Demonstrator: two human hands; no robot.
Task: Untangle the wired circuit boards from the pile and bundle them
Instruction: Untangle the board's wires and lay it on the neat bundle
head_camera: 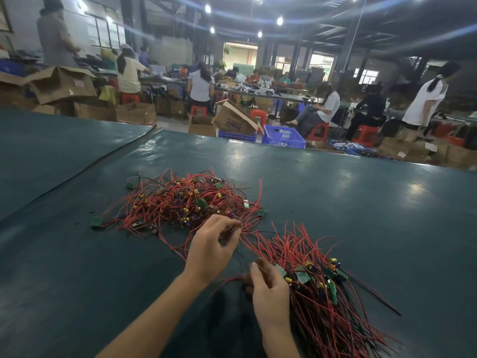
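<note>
Roughly half done, I judge: tangled pile of red-wired green circuit boards (180, 202) left on dark green table (361, 189), left hand (214, 244) pinching wires at its near edge, right hand (269, 293) gripping the combed-out bundle (327, 301) alongside, no tie visible

Wide table (335, 189), dark teal glossy mat (77, 280) on top, light glare in spots. Mat sheets overlap w/ a seam (90, 161) running diag. at left. Mid-table lies a tangled pile (180, 202) of red-wired circuit boards. One green board (96, 222) sits just off its left edge. Near right: bundle (322, 293) of boards, wires roughly aligned, close to pile, a few red wires (249, 240) btw. them.
</note>
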